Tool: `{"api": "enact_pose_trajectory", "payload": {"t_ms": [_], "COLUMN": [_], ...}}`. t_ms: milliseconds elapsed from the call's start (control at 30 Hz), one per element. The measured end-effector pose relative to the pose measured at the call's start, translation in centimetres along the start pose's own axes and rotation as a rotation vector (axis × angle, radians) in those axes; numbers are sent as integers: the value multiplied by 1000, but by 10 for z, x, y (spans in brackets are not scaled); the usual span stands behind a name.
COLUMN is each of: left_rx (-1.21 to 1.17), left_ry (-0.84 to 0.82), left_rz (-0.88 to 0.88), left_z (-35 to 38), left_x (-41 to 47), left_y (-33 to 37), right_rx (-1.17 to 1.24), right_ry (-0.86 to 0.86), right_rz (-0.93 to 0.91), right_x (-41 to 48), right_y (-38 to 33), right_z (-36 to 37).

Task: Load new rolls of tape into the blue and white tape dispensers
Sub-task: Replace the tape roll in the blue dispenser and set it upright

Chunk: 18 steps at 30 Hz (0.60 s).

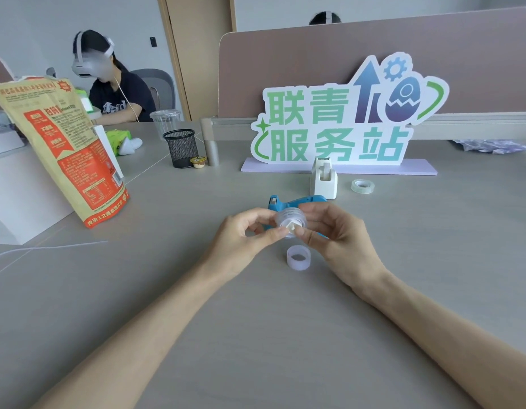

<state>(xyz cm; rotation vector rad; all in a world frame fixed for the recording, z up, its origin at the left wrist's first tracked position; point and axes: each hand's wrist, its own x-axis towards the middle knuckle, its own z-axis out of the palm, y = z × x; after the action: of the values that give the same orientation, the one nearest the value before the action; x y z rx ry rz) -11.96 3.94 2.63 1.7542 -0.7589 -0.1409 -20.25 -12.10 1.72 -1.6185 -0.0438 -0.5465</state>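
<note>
Both my hands hold a clear roll of tape (pixel 289 219) just above the desk, in front of the blue tape dispenser (pixel 288 203). My left hand (pixel 241 237) pinches the roll's near side at its white hub with thumb and fingertips. My right hand (pixel 335 234) grips the roll from the right, thumb near the hub. The blue dispenser lies on the desk, mostly hidden behind my hands. A white tape dispenser (pixel 323 180) stands upright behind it. A second clear roll (pixel 362 186) lies flat to its right. A pale empty core ring (pixel 298 257) sits on the desk below my hands.
A large printed snack bag (pixel 67 149) stands at the left. A black mesh pen cup (pixel 180 148) and a small pudding cup (pixel 198 162) sit further back. A green-and-white sign (pixel 338 125) stands before the partition. Another person with a headset (pixel 108 81) sits at the far left.
</note>
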Motion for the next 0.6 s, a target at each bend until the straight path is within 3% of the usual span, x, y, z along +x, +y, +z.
{"api": "enact_pose_trajectory", "payload": {"t_ms": [200,600], "left_rx": [-152,-147], "left_ry": [-24,96], "left_rz": [-232,-228], "left_z": [2,2], "left_x": [-5,-3], "left_y": [10,13], "right_rx": [-150,-277], "right_ry": [42,55], "right_rz": [-77,-147], "right_x": [-3,-5], "right_y": [-3,-1], "right_z": [2,3]}}
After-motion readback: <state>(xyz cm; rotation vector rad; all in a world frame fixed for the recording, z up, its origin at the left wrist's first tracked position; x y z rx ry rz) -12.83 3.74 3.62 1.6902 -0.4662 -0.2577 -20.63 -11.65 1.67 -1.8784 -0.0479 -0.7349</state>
